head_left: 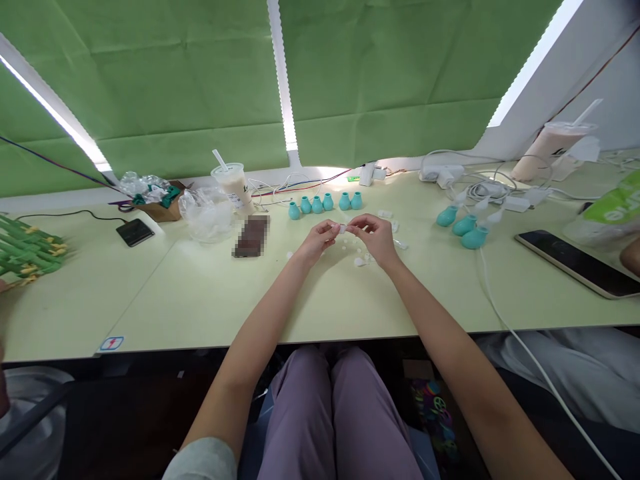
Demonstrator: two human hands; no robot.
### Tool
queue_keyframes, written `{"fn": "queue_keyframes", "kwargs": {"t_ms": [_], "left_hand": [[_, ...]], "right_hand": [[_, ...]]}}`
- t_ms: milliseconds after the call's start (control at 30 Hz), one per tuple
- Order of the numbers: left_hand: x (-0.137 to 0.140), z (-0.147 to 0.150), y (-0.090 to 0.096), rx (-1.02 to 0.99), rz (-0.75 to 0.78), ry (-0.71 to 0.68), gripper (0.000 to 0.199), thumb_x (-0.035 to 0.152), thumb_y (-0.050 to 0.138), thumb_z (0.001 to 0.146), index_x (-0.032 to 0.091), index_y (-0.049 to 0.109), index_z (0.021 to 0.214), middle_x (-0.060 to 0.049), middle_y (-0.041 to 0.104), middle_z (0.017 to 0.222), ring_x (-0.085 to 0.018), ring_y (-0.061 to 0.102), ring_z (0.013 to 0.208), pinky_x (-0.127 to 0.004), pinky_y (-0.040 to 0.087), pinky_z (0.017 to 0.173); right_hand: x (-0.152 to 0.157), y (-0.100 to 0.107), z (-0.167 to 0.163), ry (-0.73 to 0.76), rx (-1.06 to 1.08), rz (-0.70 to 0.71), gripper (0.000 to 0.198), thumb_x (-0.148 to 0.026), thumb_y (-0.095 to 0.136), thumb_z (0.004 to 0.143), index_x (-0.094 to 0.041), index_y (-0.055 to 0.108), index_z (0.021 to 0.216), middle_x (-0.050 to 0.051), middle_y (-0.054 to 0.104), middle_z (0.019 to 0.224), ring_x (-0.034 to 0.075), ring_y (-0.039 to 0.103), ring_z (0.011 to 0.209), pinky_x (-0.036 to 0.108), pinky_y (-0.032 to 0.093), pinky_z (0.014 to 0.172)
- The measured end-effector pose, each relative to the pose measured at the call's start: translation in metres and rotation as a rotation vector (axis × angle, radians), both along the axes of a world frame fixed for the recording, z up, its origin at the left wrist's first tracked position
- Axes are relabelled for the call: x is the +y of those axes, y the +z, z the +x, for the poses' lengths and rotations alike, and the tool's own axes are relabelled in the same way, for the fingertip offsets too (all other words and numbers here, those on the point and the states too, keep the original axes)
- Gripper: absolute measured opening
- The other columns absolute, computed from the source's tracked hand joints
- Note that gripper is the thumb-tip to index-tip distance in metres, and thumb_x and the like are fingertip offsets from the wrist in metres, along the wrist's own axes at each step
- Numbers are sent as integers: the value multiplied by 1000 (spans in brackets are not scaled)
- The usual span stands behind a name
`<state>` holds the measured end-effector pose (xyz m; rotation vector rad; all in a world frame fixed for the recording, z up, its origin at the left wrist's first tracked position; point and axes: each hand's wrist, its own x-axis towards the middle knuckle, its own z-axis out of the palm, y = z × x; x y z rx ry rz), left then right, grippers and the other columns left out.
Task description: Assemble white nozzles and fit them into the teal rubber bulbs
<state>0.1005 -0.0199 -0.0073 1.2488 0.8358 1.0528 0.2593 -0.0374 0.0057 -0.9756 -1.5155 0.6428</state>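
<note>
My left hand [319,241] and my right hand [374,239] meet above the table, both closed in a pinch on one small white piece [343,229]. Its exact kind is too small to make out. Below and beside my right hand lie several tiny white bits [359,261] and a slim clear-white piece [401,245]. Just behind the hands, small teal bulbs [317,205] with open necks stand in a row, with two more teal bulbs [350,201] at its right. Farther right, three teal bulbs [475,237] lie tilted, fitted with whitish tips [495,217].
A brown phone-like slab [251,237], a plastic bag [207,213] and a lidded drink cup [233,187] stand left. Cables with a white power strip [441,175] run along the back. At right are a large phone [575,261], another cup [550,148] and part of a neighbour's hand [632,257].
</note>
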Motion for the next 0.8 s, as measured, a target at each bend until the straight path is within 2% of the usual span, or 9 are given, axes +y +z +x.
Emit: {"fn": "queue_keyframes", "kwargs": {"t_ms": [67,267,567,700,800], "left_hand": [[0,0,0,-22,-17,-37,41,52,71,62,17,51,73,2,58,74,-6,54,70,-21,43,70],[-1,2,-1,-111,-26,-140,41,40,78,58,16,49,73,-2,65,83,-13,62,88,-28,44,82],[0,-1,2,-104,6,-105,43,37,80,55,16,48,73,-1,66,79,-17,64,92,-28,44,80],[1,-1,-3,-97,0,-100,41,37,80,56,16,48,71,-1,67,79,-13,64,84,-27,44,78],[3,-1,-8,-101,11,-86,40,36,80,55,15,49,70,0,67,78,-11,63,76,-27,44,77]], "right_hand": [[-1,1,0,-16,-23,-1,24,-44,66,69,-20,64,68,2,65,74,13,54,66,26,40,56],[2,0,1,-84,-115,90,21,-41,60,76,-21,65,71,3,63,78,14,51,67,25,38,54],[-2,2,2,-140,-193,193,20,-37,57,81,-24,67,71,4,64,75,18,51,72,30,40,57],[-5,-2,-2,-204,-234,213,18,-36,58,82,-24,68,71,4,65,78,19,53,75,32,43,64],[-4,-5,-3,-198,-226,216,20,-36,58,82,-24,69,71,4,64,77,19,53,73,32,42,63]]}}
